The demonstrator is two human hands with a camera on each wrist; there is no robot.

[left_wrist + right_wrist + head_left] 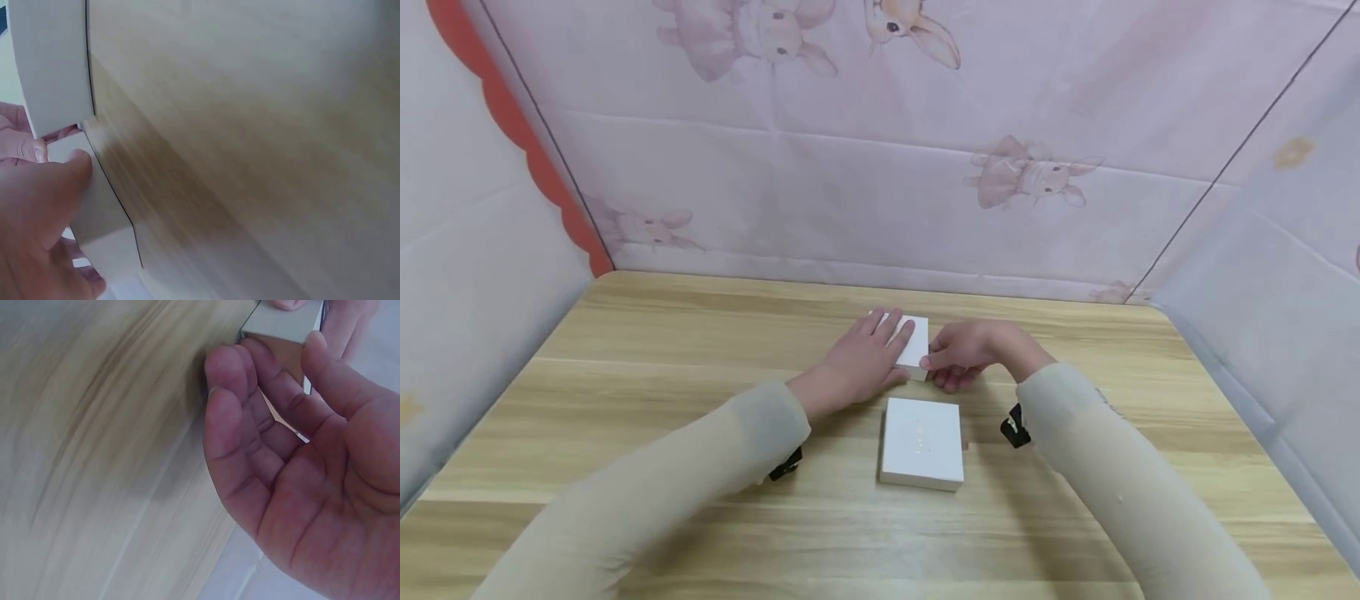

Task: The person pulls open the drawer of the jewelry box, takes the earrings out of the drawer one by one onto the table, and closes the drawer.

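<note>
Toward the back of the wooden table lies a small white box (919,335). My left hand (859,362) lies over it, fingers spread across the top. In the left wrist view the left thumb presses the box's near side (107,219). At the box's right end, my right hand (964,354) holds the near corner with its thumb, the forefinger behind that end. The right wrist view shows the other right fingers curled beside the box (281,322), whose end face looks brownish. Closer to me sits a second white box (921,442) with faint gold lettering.
A small reddish-brown tab (966,446) sticks out at the right side of the nearer box. Wood-grain tabletop (700,333) surrounds both boxes. Pale fabric printed with rabbits (850,208) hangs behind the table, and more fabric hangs at both sides.
</note>
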